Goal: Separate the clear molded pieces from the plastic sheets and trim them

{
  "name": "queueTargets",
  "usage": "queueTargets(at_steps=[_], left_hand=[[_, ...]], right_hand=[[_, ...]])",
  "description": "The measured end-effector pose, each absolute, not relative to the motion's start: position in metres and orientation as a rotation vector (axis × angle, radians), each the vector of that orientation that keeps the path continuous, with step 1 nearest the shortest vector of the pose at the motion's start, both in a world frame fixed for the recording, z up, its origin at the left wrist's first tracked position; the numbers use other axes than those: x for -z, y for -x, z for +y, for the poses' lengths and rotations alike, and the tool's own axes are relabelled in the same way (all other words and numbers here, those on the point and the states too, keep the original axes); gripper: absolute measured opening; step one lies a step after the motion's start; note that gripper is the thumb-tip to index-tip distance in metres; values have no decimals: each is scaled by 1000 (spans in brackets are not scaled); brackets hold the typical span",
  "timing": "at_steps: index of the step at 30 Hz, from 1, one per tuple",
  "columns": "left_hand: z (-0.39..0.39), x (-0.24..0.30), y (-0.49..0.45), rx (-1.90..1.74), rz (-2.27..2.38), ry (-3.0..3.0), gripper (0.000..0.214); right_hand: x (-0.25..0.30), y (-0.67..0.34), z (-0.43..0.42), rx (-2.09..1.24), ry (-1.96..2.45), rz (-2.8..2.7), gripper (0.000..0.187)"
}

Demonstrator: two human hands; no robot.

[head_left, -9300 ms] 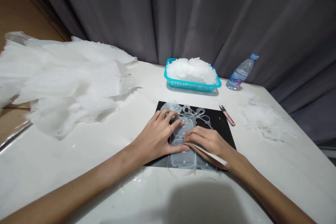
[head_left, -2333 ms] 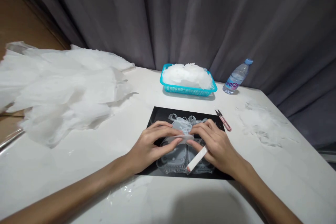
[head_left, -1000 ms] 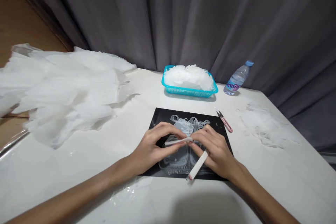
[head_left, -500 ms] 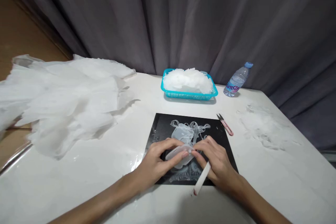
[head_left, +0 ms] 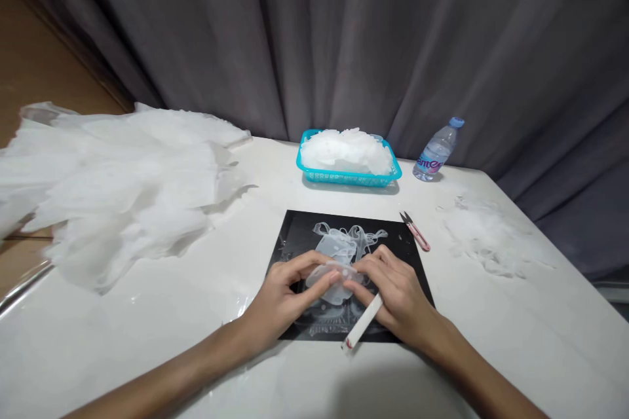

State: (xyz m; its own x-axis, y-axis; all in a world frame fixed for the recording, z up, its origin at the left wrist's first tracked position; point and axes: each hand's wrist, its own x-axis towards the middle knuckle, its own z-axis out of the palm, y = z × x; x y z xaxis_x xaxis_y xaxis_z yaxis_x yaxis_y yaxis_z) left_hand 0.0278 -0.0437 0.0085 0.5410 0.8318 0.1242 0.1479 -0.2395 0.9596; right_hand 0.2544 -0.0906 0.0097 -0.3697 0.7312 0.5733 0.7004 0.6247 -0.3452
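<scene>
A translucent, rubbery moulded sheet (head_left: 335, 252) lies on a black mat (head_left: 295, 239) in the middle of the white table (head_left: 147, 314). My left hand (head_left: 285, 294) pinches the sheet's near part between thumb and fingers, lifting it slightly off the mat. My right hand (head_left: 393, 291) pinches the same piece from the right, fingertips meeting the left hand's. A thin white stick-like tool with a reddish tip (head_left: 361, 322) is tucked in my right hand and points toward me. Thin loops of trimmed material trail from the sheet's far end.
A turquoise basket (head_left: 346, 177) heaped with white pieces stands behind the mat. Small pink snips (head_left: 415, 232) lie to the mat's right. A water bottle (head_left: 435, 150) stands at the back right. A big pile of white sheets (head_left: 108, 170) fills the left; white scraps (head_left: 486, 239) lie at right.
Earlier both hands pressed the sheet flat on the mat. They have since pinched its near part up and folded it, and drawn slightly toward me. The view has shifted a little.
</scene>
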Motion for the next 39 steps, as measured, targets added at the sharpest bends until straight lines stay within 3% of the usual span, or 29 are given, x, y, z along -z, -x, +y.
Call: queueTargets(at_steps=[9,15,29,31,34,39], left_hand=[[-45,-12,-26,-1121,722,-2117,21],[-43,-17,-28,-1038,746,-2131,17],[-33,-18,-26,-881,703,-1858,11],[-34,-19,-27,-852,736,-1733,8],[-34,-20,-31,-837,738,-1487,11],[-28,-20,-33,-854,723,-1374,18]], right_hand=[[-9,-254,-89,-56,1111,-2160,8],[-9,-252,-91,-50,1077,-2114,2],[-24,-255,-94,45,1000,-2016,8],[-27,-258,-92,4,1011,-2022,9],[-30,-263,-89,-185,1060,-2094,25],[-30,-266,-88,-301,1049,-2126,14]])
